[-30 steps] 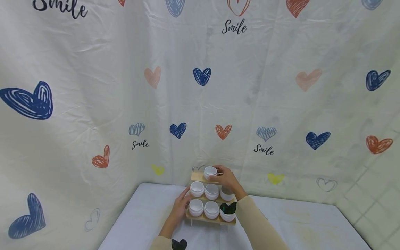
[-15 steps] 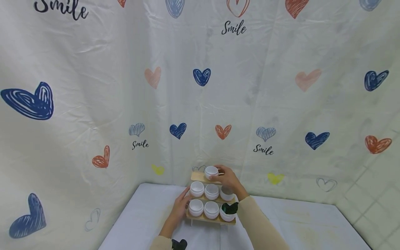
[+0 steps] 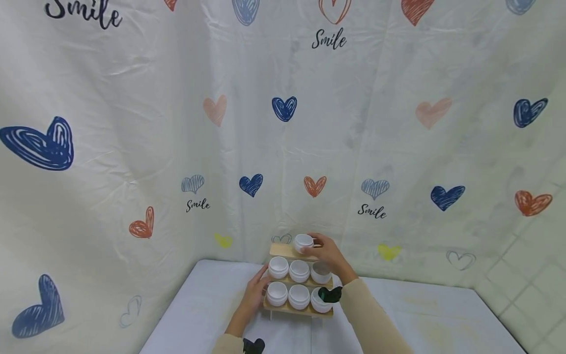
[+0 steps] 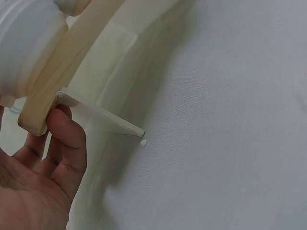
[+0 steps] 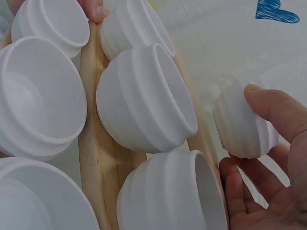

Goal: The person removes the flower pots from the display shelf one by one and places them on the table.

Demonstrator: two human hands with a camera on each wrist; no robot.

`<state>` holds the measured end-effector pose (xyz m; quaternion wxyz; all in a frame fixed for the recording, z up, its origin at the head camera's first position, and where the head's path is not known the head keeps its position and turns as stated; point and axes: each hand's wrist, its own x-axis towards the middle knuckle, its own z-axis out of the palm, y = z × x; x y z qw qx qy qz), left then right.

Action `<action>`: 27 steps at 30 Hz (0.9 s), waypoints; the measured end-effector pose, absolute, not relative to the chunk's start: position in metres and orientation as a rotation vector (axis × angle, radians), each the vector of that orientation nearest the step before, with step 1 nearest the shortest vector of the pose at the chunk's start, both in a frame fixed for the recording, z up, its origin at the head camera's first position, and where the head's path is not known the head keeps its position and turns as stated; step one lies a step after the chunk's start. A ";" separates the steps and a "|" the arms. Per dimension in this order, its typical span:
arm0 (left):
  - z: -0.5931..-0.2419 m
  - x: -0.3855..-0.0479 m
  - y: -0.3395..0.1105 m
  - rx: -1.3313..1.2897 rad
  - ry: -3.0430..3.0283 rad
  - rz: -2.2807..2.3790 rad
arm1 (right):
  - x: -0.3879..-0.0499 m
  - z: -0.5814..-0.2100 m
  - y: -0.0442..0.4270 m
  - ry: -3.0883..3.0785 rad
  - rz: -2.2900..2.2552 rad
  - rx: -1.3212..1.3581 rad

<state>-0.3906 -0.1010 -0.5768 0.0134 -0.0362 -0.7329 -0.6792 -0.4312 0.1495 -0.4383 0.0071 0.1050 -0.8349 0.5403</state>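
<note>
A three-tier wooden stand (image 3: 283, 251) holds several small white pots. On its top tier is a single white pot (image 3: 303, 242), pinched between the thumb and fingers of my right hand (image 3: 328, 253). In the right wrist view the thumb lies over this pot (image 5: 236, 125) and the fingers are under and behind it. My left hand (image 3: 255, 291) grips the stand's left side. Seen from the left wrist, its thumb and curled fingers hold the end of a wooden shelf (image 4: 79, 52) beside a clear support (image 4: 108, 117).
Rows of white pots fill the middle tier (image 3: 299, 271) and the bottom tier (image 3: 299, 297). The stand is on a white-covered table (image 3: 411, 309). Close behind hangs a white curtain (image 3: 336, 147) printed with hearts.
My right hand has slid the top pot a little to the right along the top tier. My left hand stays at the stand's left side.
</note>
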 end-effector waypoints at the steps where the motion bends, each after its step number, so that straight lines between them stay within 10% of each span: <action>1: -0.577 -0.391 -0.101 -0.116 -2.283 -2.114 | -0.431 -0.439 0.150 -2.603 1.694 0.320; 27: -0.581 -0.396 -0.101 -0.073 -2.286 -2.146 | -0.434 -0.447 0.166 -2.485 1.842 0.193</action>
